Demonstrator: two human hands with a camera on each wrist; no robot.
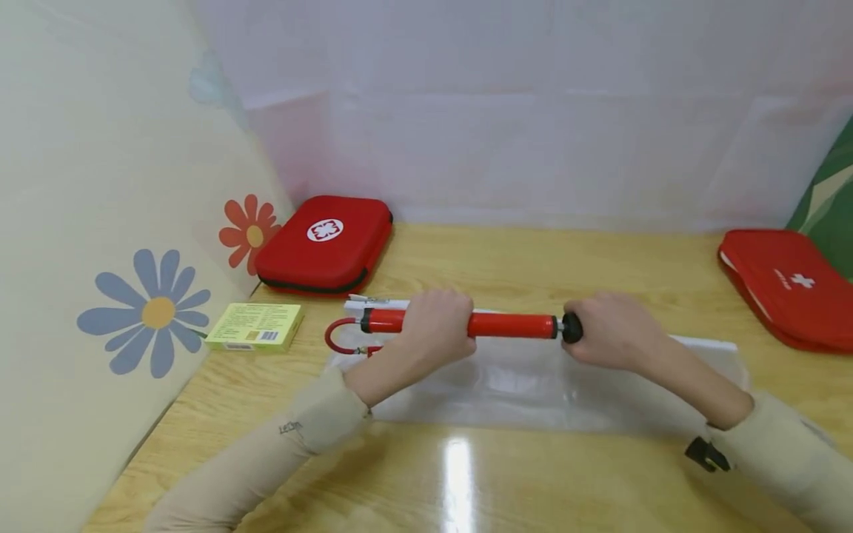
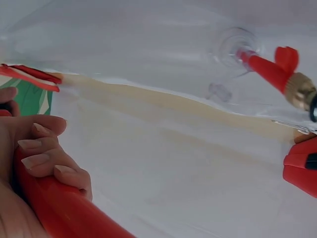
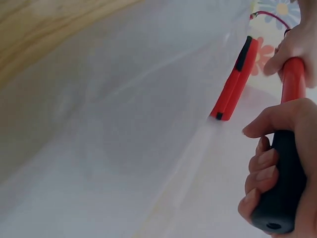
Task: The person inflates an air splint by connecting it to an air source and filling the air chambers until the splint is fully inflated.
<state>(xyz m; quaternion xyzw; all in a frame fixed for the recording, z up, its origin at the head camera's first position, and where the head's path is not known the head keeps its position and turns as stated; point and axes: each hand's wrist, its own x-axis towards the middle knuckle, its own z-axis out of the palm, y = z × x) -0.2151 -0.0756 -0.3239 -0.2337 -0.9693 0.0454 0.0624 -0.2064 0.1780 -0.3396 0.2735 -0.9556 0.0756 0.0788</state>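
Note:
A red hand pump (image 1: pixel 509 326) lies level across the head view, held above a clear plastic inflatable splint (image 1: pixel 520 385) on the table. My left hand (image 1: pixel 440 326) grips the pump's barrel. The right hand (image 1: pixel 613 331) is wrapped round the black handle (image 3: pixel 281 191), which sits close to the barrel's end with a short bit of metal rod showing. From the barrel's left end a red hose (image 1: pixel 333 337) loops back toward the splint. In the left wrist view a red nozzle with a brass fitting (image 2: pixel 299 90) meets the splint's clear valve (image 2: pixel 233 47).
At the back left lies a red hard case (image 1: pixel 353 248) with a white emblem. A yellow-green box (image 1: pixel 256 326) is next to the left wall. On the right rests a red first aid pouch (image 1: pixel 793 289). The wooden table (image 1: pixel 533 481) extends toward me.

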